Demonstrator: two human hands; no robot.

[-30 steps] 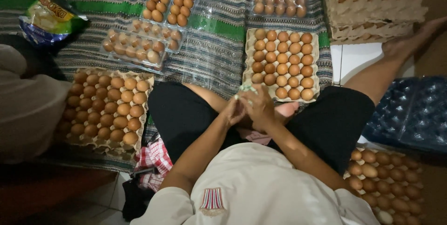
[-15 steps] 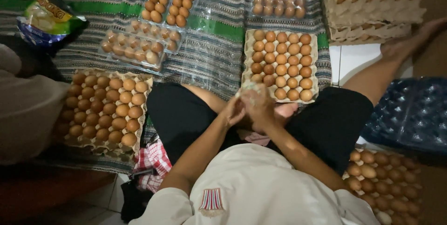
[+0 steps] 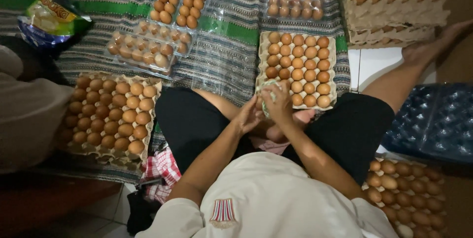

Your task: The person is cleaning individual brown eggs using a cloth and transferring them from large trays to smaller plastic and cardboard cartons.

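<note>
Two hands meet over the lap. The right hand (image 3: pixel 277 101) is grasping a pale roll of tape (image 3: pixel 268 91) beside the egg tray (image 3: pixel 331 73). The left hand (image 3: pixel 248 115) touches it, half curled. Best to pull slowly, clear of the eggs.

The egg tray (image 3: pixel 262 78) before the hands is rough, matt grey pulp paper, like the stacked trays (image 3: pixel 394 18) at the upper right. The brown eggs (image 3: pixel 298 63) have smooth, faintly sheened shells. The clear cartons (image 3: pixel 143 51) are thin glossy plastic that catches glare. The mat (image 3: pixel 231 26) is striped woven cloth. The blue trays (image 3: pixel 433 119) look like moulded plastic, and the snack bag (image 3: pixel 47 21) is shiny foil.
</note>
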